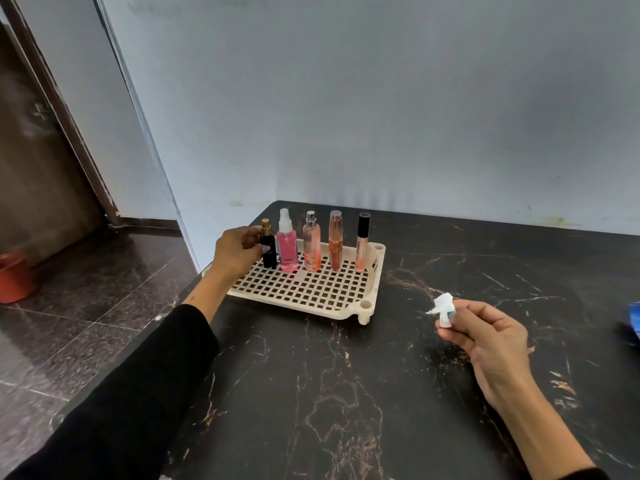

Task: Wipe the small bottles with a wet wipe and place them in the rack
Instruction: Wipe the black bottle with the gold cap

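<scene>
The cream rack (311,289) sits on the dark marble tabletop (346,393). Along the rack's far edge stand five small bottles; the left hand (239,252) grips the black bottle (268,249) at the rack's left end. Right of the rack, above the tabletop, the right hand (491,341) pinches a crumpled wet wipe (443,308).

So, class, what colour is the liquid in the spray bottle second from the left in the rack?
Bright pink, clearest in the head view: spray bottle, rack.
</scene>
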